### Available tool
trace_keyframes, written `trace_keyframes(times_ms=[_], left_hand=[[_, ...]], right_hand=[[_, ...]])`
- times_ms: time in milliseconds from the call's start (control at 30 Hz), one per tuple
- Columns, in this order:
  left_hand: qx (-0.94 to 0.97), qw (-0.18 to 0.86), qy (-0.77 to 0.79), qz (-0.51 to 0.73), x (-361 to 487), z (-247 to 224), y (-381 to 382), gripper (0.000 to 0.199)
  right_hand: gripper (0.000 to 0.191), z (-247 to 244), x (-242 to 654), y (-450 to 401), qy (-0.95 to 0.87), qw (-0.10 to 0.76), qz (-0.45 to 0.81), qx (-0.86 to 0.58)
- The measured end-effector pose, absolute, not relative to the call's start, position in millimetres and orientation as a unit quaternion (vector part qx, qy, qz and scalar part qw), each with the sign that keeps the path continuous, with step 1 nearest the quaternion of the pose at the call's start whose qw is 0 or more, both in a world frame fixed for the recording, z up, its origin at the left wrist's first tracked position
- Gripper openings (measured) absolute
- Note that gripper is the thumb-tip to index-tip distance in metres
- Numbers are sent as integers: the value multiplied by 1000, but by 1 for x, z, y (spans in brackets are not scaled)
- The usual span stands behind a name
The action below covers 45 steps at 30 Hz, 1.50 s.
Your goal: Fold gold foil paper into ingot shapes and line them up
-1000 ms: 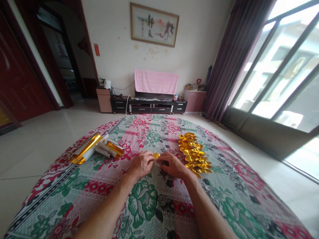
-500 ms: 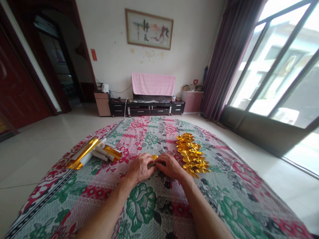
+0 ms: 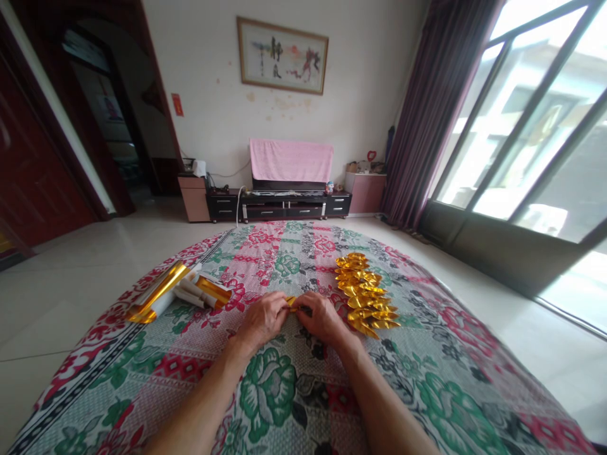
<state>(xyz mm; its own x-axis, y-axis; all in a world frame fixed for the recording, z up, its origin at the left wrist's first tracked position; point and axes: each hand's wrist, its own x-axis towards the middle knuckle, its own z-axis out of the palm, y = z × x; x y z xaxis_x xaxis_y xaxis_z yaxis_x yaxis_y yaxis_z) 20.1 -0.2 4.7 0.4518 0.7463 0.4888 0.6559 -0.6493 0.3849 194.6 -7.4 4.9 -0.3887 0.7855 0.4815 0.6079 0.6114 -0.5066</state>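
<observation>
Big floral cloth [image 3: 268,388] takes up most of the space in front. Using the hands as the clock centre, some curled gold-and-white sheets [image 3: 165,292] lie at 9 o'clock, and a row of shaped gold pieces [image 3: 365,296] sits at 3. Left hand [image 3: 264,317] and right hand [image 3: 321,316] almost meet, fingers of both pinched on one small gold piece [image 3: 291,301] between them. What's changed: a second ago white showed along its near side, now it's gold there. I'd read that as a fold being pressed, not finished, though fingers hide plenty.
</observation>
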Motion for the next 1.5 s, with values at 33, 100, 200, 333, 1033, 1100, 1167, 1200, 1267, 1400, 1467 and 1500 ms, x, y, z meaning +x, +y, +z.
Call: trace_keyframes(times_ms=[33,100,200,333,1033,1100,1167,1200,1267,1400,1467,1500], left_hand=[[846,68,419,323,21,4,0,15],[840,63,432,322,24,2,0,12],[831,58,450,321,29,0,-1,10],[824,58,460,324,31,-1,0,15],[802,48,492,336,34,-5,3,12],[802,45,494,333,34,-6,4,11],[802,43,495,332,34,-7,5,10],[802,43,496,331,33,-7,5,9],[802,49,495,332,33,-7,6,7],[800,56,494,335,33,-7,6,8],[800,56,494,336,33,-7,5,9],[800,56,493,337,33,-7,5,9]], right_hand=[[21,5,194,-8,-826,356,123,-419],[19,5,193,-8,-827,358,123,-417],[20,4,195,-7,-823,362,126,-420],[25,3,200,-6,-804,391,139,-427],[14,1,192,-5,-779,404,116,-465],[13,1,188,-5,-773,402,111,-479],[13,0,186,-5,-768,401,106,-487],[13,0,186,-5,-767,401,104,-491],[14,0,185,-5,-765,399,104,-495],[17,1,189,-5,-770,396,121,-485],[23,2,192,-4,-777,391,138,-474],[26,2,193,-3,-779,388,145,-470]])
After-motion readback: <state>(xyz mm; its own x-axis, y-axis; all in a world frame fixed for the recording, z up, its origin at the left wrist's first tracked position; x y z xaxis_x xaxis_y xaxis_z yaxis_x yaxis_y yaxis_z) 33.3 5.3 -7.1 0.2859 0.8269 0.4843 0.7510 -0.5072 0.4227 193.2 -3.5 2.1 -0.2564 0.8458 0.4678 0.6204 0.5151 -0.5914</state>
